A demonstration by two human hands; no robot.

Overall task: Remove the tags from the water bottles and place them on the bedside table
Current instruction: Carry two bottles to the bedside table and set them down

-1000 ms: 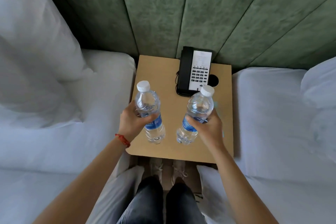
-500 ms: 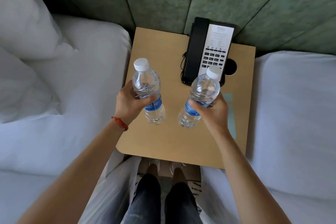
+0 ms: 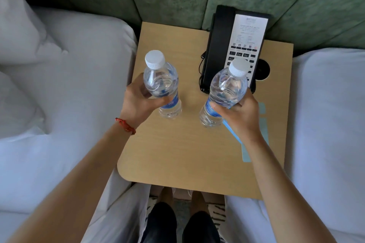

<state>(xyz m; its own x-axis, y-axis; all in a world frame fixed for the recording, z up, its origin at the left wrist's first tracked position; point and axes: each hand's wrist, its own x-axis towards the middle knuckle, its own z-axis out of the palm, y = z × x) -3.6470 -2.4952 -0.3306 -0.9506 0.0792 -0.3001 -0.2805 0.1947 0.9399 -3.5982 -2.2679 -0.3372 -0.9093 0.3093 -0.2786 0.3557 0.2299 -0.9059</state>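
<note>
L hand [image 3: 138, 102] & R hand [image 3: 240, 116] each wrap a clear plastic water bottle – left bottle [image 3: 162, 85] at 10 o'clock, right bottle [image 3: 225, 92] at 2 – full, prob heavy & slippy; hold mid-body.

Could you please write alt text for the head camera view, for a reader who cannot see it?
A person's left hand and right hand each grip a clear plastic water bottle with a white cap, the left bottle and right bottle, over a light wooden bedside table between two white beds. A black desk telephone sits at the table's back.
</note>
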